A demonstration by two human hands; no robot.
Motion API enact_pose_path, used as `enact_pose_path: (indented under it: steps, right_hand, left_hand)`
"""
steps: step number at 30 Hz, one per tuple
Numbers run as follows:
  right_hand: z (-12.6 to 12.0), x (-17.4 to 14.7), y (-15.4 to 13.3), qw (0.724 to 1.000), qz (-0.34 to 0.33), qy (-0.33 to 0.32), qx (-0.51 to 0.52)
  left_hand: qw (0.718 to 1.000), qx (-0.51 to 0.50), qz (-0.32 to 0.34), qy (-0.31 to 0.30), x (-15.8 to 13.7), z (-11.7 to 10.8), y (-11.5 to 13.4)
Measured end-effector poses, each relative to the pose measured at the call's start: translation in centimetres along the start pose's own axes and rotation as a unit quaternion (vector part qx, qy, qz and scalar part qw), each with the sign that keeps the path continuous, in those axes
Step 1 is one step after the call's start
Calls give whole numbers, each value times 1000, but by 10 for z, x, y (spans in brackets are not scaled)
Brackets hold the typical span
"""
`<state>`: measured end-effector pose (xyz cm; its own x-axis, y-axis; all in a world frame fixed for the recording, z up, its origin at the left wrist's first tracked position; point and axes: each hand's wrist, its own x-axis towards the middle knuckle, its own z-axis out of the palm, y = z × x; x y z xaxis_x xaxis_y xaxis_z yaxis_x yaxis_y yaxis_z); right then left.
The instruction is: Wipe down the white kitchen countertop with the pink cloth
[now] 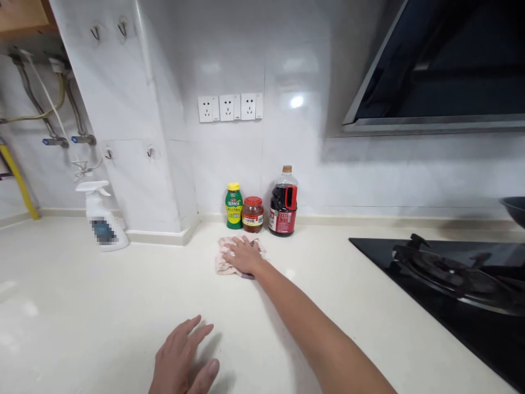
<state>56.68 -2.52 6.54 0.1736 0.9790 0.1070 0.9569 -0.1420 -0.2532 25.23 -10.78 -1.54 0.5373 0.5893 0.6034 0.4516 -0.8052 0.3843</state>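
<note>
My right hand (244,255) lies flat with its fingers spread on a pale pink cleaning cloth (223,265), pressing it against the white countertop (135,306). Part of the cloth is hidden under the palm. Just behind it, by the wall, stand a green squeeze bottle with a yellow cap (233,208), a jar with a red lid (252,216) and a large bottle of dark liquid with a red handle (283,205). Nearer to me, my left hand (180,355) hovers over the counter, fingers apart, holding nothing.
A white spray bottle (102,219) stands at the left beside a tiled pillar (123,104). On the right is a black gas stove (455,279), with a range hood (443,65) above. Wall sockets (228,108) sit over the bottles.
</note>
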Motion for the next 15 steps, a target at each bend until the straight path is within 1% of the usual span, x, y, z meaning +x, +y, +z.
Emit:
enact_pose_path:
  steps: [4, 7, 10, 13, 15]
  right_hand:
    - [-14, -31, 65, 996, 84, 14, -32]
    - [-26, -68, 112, 987, 147, 27, -58]
    - [-37, -111, 154, 973, 212, 49, -80]
    - [-46, -153, 184, 957, 264, 69, -98]
    - [-50, -177, 194, 949, 285, 79, -110]
  left_hand:
    - [1000, -16, -7, -8, 1, -6, 6]
    - [1000, -17, -3, -6, 4, -7, 6]
    - [1000, -7, 10, -10, 8, -5, 0]
    - [1000, -2, 29, -5, 13, -4, -5]
    - [1000, -3, 31, 1, 16, -5, -4]
